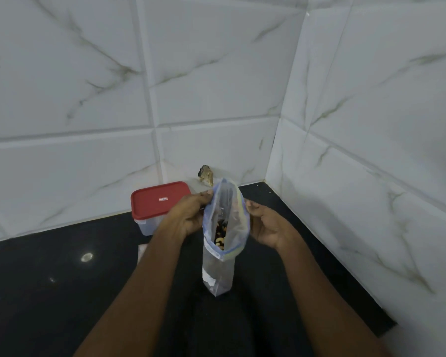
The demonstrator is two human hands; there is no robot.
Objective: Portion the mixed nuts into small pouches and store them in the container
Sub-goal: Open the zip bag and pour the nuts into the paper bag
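Note:
A clear zip pouch (224, 228) with a blue zip edge stands upright over the black counter, its mouth spread wide. Mixed nuts (220, 234), cashews and dark pieces, show inside it. My left hand (191, 215) pinches the pouch's left rim. On the other side, my right hand (265, 225) pinches the right rim. Behind my left hand sits a clear plastic container (146, 224) with a red lid (157, 200) closed on it.
The black counter (62, 292) ends at white marble-tiled walls behind and to the right, forming a corner. A small dark and tan object (206, 174) sits at the wall's foot behind the pouch. A pale sheet edge (142, 249) peeks out beside my left forearm.

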